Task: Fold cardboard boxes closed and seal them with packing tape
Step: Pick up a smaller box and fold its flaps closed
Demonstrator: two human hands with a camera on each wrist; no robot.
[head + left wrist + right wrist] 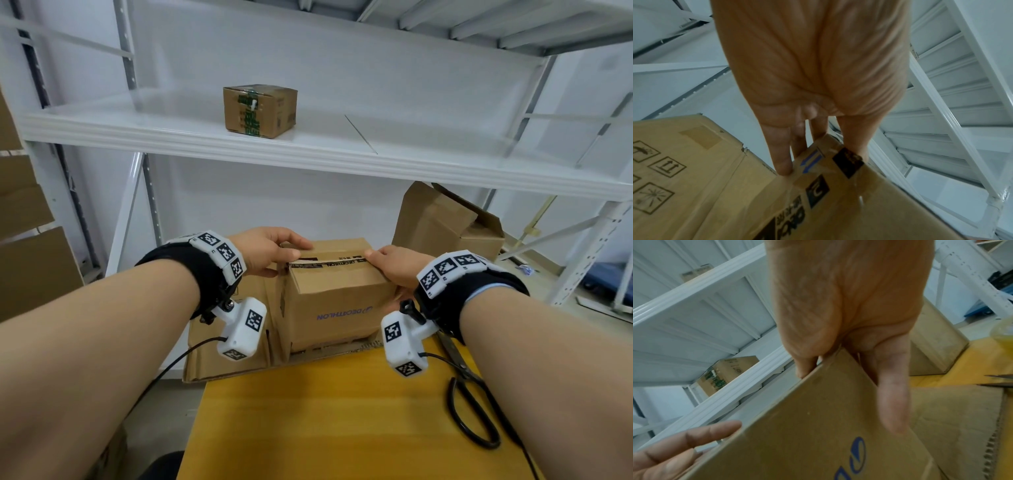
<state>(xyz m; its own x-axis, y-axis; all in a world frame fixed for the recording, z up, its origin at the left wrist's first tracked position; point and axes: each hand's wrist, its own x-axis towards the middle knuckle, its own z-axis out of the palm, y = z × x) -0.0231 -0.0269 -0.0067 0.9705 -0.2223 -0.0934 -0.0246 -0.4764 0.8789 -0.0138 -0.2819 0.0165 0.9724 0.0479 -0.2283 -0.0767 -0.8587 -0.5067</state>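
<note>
Left hand (270, 251) and right hand (394, 270), fingers curled over opposite top edges of the box (334, 294) at the desk's (325, 418) far edge, apparently keeping flaps shut for taping.

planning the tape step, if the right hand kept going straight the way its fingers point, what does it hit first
The box: the right hand already grips its right top edge. Past it, probably the left hand.
</note>
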